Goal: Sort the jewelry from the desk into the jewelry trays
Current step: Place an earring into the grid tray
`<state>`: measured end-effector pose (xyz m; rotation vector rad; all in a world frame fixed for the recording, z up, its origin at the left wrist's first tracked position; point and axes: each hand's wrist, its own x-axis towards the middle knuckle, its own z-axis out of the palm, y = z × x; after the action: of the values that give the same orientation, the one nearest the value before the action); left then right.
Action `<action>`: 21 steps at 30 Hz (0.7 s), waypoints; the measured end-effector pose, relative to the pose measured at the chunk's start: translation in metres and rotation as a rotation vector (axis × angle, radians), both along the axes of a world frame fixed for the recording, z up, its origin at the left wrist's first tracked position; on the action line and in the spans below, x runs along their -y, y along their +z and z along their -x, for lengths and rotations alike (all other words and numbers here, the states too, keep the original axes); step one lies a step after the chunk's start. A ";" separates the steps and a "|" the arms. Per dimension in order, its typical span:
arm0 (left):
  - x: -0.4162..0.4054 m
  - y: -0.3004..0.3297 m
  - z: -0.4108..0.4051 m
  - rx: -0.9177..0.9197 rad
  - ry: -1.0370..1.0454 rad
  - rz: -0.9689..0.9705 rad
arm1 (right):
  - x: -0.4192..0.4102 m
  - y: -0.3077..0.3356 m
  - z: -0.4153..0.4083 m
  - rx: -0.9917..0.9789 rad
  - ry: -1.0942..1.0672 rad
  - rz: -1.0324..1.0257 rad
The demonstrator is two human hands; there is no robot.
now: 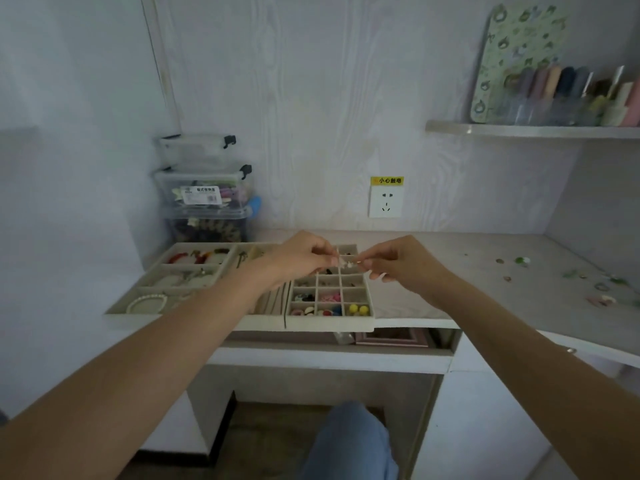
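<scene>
While we pinch a tiny pale earring (347, 265) between left hand (304, 254) and right hand (405, 263), fingers curled tight on it above the far cells of the gridded tray (367, 318), it could slip and drop into a wrong cell. We count two trays, the big-celled tray (117, 308) to the left, three stacked clear boxes (204, 188), and roughly ten loose pieces (602, 299) on the bench (450, 271) at right.
</scene>
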<state>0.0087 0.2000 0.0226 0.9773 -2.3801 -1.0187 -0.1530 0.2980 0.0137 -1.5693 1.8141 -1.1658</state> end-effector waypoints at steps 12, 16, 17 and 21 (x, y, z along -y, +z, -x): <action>0.064 -0.036 0.010 0.213 0.078 0.163 | 0.074 -0.017 -0.007 -0.397 -0.103 -0.104; 0.071 -0.040 0.019 0.240 0.085 0.162 | 0.079 -0.016 -0.003 -0.395 -0.058 -0.124; 0.072 -0.041 0.020 0.242 0.064 0.153 | 0.079 -0.016 -0.002 -0.391 -0.050 -0.128; 0.076 -0.039 0.019 0.332 -0.091 0.095 | 0.081 -0.015 0.001 -0.422 -0.032 -0.159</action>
<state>-0.0101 0.1237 -0.0162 1.0833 -2.7367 -0.8172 -0.1542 0.2170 -0.0015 -1.7939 2.1397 -0.7156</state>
